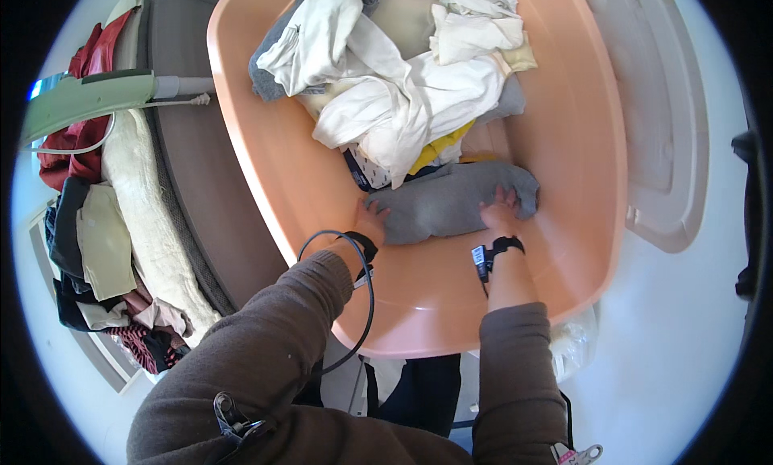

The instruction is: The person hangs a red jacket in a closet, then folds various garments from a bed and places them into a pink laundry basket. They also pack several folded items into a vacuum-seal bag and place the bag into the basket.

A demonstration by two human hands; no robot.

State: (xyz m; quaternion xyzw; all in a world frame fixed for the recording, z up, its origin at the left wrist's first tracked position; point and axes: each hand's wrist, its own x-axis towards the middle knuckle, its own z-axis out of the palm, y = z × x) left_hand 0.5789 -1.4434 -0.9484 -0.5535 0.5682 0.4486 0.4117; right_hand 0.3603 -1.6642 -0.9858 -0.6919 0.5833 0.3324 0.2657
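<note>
A rolled grey garment [451, 199] lies crosswise at the near end of a large peach plastic tub [564, 248]. My left hand [370, 221] grips its left end, partly hidden behind the dark wrist strap and sleeve. Near the right end, my right hand [501, 213] holds the same roll, fingers bent over its top. Beyond the roll, a loose heap of white garments [403, 95] fills the far half of the tub. Some yellow cloth [443, 147] and a dark patterned cloth [366, 171] peek out beneath the heap.
Left of the tub stands a brown padded surface [189, 143] edged by a cream fleecy cover [137, 175], with piled clothes [101, 239] farther left. A pale green arm [88, 99] reaches toward the tub rim. A translucent lid [660, 119] stands at right. A black cable [370, 304] loops from my left wrist.
</note>
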